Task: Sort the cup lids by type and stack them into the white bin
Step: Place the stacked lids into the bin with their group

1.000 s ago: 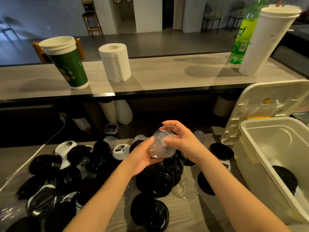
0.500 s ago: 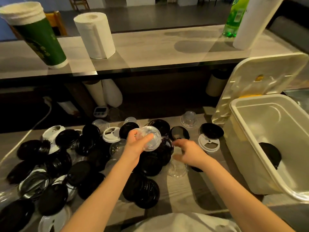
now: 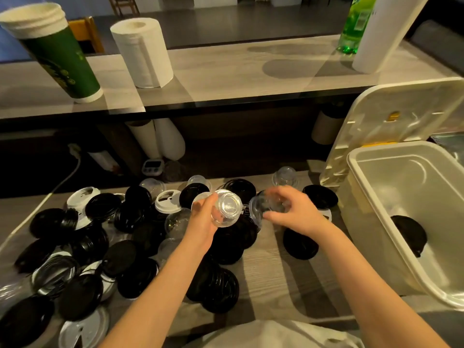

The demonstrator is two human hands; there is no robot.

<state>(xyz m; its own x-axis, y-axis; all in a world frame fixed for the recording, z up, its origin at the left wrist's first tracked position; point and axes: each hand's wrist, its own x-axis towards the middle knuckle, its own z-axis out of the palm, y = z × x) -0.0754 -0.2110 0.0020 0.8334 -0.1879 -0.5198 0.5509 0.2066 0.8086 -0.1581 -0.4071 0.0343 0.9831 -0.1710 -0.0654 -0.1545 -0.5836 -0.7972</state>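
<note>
While both aloft, left hand (image 3: 202, 223) tight around dome stack (image 3: 226, 207), right hand (image 3: 295, 213) around clear lid (image 3: 259, 209).

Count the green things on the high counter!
2. A green cup stack stands at the left end of the counter; a green bottle stands near its right end, partly behind a white cup stack. Nothing else green shows.

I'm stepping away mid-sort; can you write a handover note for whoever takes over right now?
Left hand grips a stack of clear domes. Right hand grips another dome beside it, not nested yet.
Done: black lids lie in the bin.
Left: nest, bin the domes, then sort the pile of black, white and clear lids on the table.
</note>
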